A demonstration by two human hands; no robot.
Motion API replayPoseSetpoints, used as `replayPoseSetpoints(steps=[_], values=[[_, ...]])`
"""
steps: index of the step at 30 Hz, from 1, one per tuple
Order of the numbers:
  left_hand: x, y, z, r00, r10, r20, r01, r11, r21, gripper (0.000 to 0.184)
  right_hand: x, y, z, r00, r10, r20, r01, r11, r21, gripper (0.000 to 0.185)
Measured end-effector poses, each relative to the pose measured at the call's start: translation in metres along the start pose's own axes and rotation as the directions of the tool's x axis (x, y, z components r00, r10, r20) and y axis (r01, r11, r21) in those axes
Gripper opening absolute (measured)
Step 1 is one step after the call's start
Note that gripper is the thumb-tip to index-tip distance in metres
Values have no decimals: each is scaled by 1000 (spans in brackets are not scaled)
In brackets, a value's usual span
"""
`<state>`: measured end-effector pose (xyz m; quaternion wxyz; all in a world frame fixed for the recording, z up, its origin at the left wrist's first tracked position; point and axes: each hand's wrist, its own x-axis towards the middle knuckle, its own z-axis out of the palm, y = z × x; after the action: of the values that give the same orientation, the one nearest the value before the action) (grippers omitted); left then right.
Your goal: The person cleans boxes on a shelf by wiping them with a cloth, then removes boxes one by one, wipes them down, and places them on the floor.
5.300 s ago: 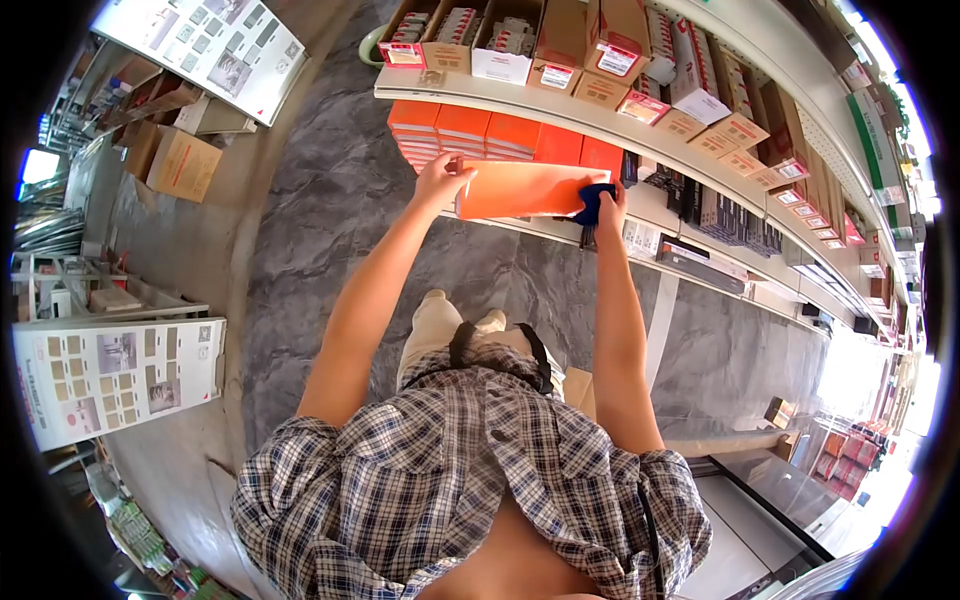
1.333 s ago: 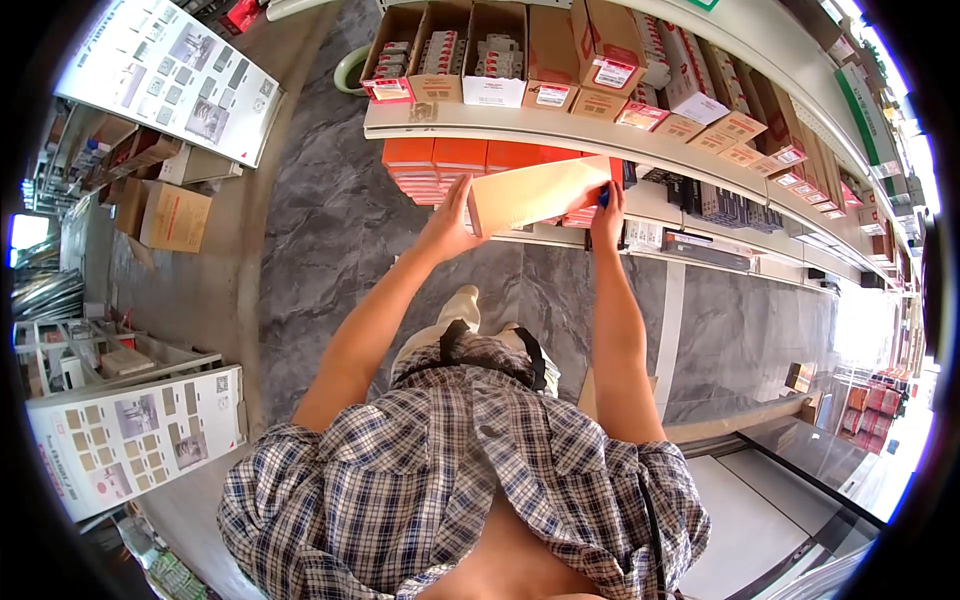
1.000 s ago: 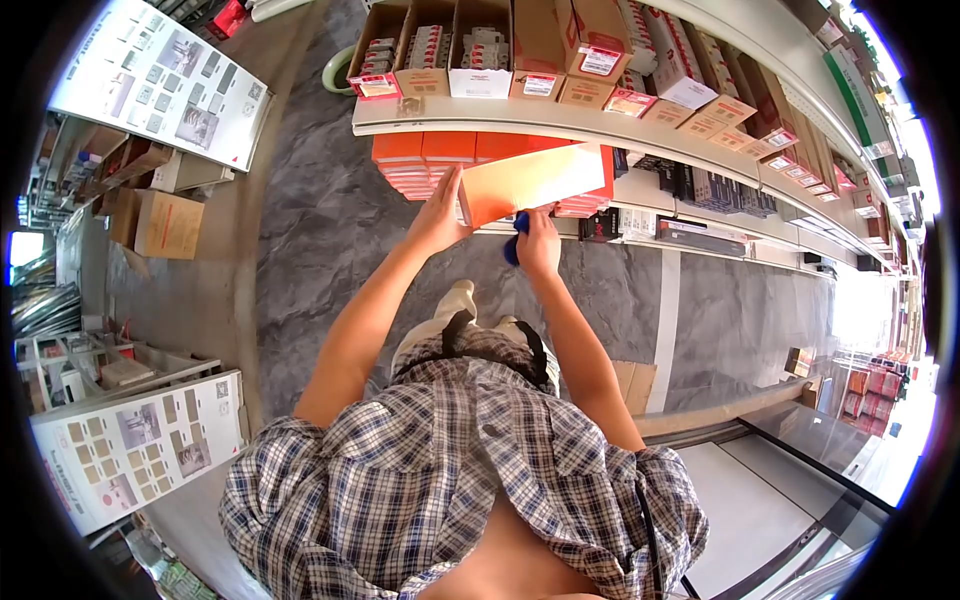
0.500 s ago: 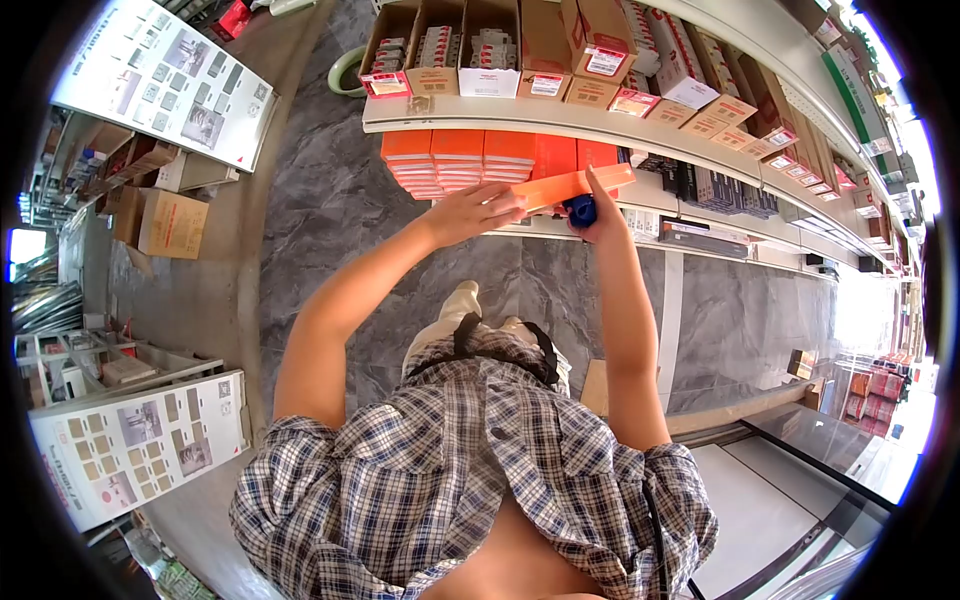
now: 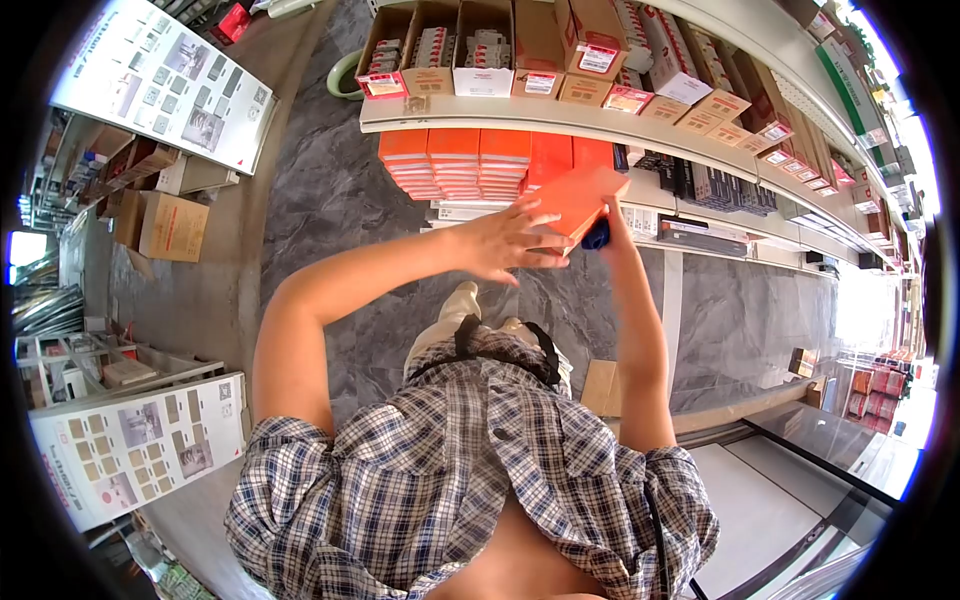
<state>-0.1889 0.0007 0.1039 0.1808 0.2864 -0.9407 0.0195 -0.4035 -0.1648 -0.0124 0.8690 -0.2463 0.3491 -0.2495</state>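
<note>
no word or number legible, a red-edged white label (image 5: 598, 58) on a brown shelf carton (image 5: 590, 20) too small to read, blurred print on the upper display board (image 5: 165, 80) and lower display board (image 5: 140, 440), faint lettering on a cardboard box (image 5: 175, 228)

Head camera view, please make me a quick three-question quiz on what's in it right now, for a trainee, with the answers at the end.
1. Which colour is the small item that the right hand holds along with the orange box? A red, B blue, C green.
2. True or false: the fingers of the left hand are spread apart.
3. Are the open cartons on the shelf above or below the stacked orange boxes?

Key: 1. B, blue. 2. True. 3. Above.
</note>
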Motion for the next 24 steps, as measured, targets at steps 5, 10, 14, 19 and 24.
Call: replayPoseSetpoints(steps=[5,10,14,19,24], values=[[26,33,22,828,-559,-44,523,798,-299,55,-17,37,-17,996,-85,-37,90,981,174,52],[37,54,54,529,-823,207,848,524,-85,86,-45,76,-25,994,-101,-41,105,984,146,48],[37,74,71,376,-859,347,921,388,-38,101,-74,93,-11,985,-169,-42,165,982,-98,44],[26,107,98,269,-959,93,961,261,-87,102,-80,111,-23,995,-96,5,96,978,-187,42],[5,140,105,85,-996,16,985,81,-154,92,-91,100,-11,997,66,-28,-65,656,-752,46]])
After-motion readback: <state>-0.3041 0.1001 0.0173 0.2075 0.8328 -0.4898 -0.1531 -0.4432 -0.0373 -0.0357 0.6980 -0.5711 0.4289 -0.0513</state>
